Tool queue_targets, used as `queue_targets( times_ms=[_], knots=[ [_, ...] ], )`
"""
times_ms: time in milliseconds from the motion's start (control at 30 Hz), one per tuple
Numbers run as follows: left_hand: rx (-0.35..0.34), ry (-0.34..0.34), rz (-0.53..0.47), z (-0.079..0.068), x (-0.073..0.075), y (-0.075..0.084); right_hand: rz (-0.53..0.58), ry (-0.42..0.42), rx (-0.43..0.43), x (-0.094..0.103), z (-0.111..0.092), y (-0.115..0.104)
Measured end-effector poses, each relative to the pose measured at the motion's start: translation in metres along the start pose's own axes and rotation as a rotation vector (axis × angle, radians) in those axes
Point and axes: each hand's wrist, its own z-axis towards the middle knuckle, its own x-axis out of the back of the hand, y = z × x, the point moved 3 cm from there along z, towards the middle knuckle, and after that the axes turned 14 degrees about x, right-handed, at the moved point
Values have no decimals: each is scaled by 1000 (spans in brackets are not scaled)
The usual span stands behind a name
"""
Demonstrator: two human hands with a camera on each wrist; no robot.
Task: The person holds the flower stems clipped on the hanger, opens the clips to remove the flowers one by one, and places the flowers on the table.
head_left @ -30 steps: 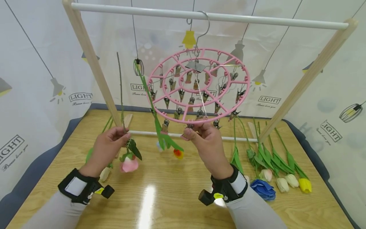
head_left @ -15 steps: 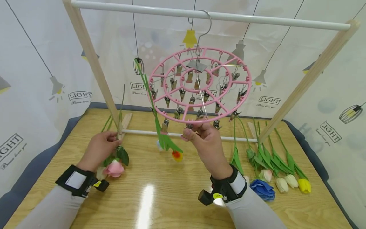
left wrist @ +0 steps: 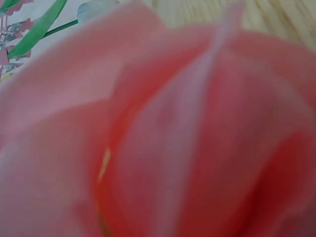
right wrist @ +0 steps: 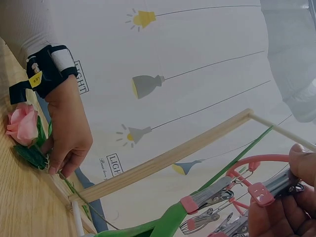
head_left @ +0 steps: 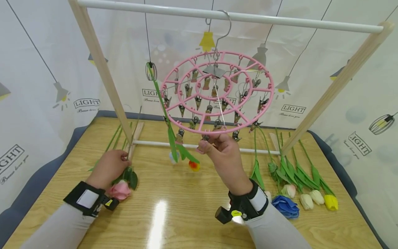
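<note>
At the table's left side, my left hand [head_left: 109,167] pinches the stem of a pink rose [head_left: 120,190]. The bloom hangs low over the wood, its stem slanting up past the rack's foot. Petals of this rose [left wrist: 163,133] fill the left wrist view and hide the fingers. My right hand [head_left: 228,160] is at the front rim of a round pink clip hanger [head_left: 194,130]. Between thumb and fingers it pinches a metal clip [right wrist: 281,183] with a pink tip [right wrist: 260,194]. Left of that hand, an orange-yellow flower [head_left: 194,166] hangs head-down from a neighbouring clip by its green stem.
A white rail [head_left: 280,20] on wooden posts [head_left: 339,86] carries the hanger by its hook. Several tulips [head_left: 318,196] and a blue flower [head_left: 286,206] lie on the right of the table [head_left: 192,214]. More green stems [head_left: 112,138] lie behind my left hand.
My left hand has lowered the pink rose and moved it left, from upright in the air to low by the table. My right hand stays at the same clip.
</note>
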Motion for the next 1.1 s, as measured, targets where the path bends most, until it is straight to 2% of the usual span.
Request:
queue_targets(
  times_ms=[167, 400, 567, 700, 800, 900, 1000, 1100],
  knots=[
    [-18, -11, 73, -4, 1, 1, -5, -10, 1, 0, -1, 1],
    [-40, -12, 121, -7, 2, 4, 3, -15, 6, 0, 0, 0],
    [-29, -13, 116, -7, 1, 3, -1, -12, 0, 0, 0, -1],
    [-21, -27, 109, -7, 7, 8, -8, -16, 3, 0, -1, -1],
    [-15, -18, 104, -9, 18, 18, -14, -18, 4, 1, -1, 0],
    [-42, 32, 73, -13, 31, 34, -15, -17, 1, 1, -1, -1],
    [-116, 104, -8, -18, 39, 52, -9, -15, 0, 1, -1, -1],
    [-227, 171, -137, -23, 42, 71, 1, -15, 3, 0, -1, -1]
  ],
)
